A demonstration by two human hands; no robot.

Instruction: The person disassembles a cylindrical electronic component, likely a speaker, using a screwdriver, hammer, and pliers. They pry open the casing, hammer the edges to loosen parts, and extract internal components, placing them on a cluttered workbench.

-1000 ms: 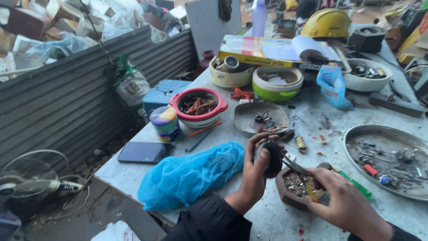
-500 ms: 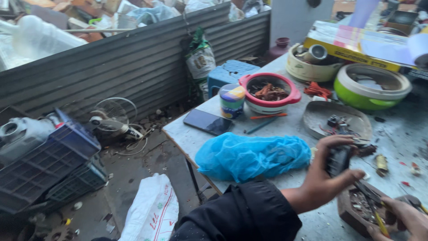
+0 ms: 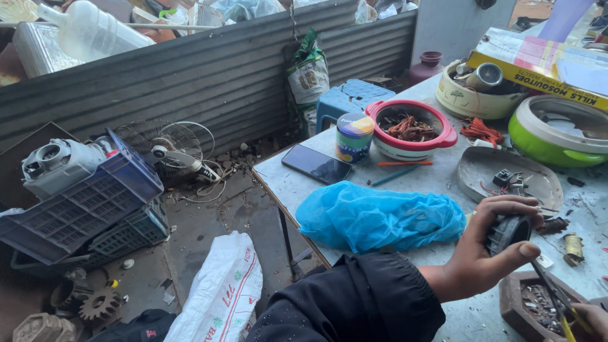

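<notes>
Head view: at lower right the left hand (image 3: 482, 253) curls its fingers around a small black ribbed part (image 3: 506, 232) — thumb pressed on its edge. At the bottom right corner the right hand (image 3: 592, 318) is mostly cut off; its grip cannot be told. A blue plastic bag (image 3: 380, 216) lies just left on the table (image 3: 297, 187).

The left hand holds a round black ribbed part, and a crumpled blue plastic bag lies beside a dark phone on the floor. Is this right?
Not quite. In the head view the left hand does hold the round black ribbed part, but the crumpled blue plastic bag and dark phone lie on the grey worktable.
</notes>
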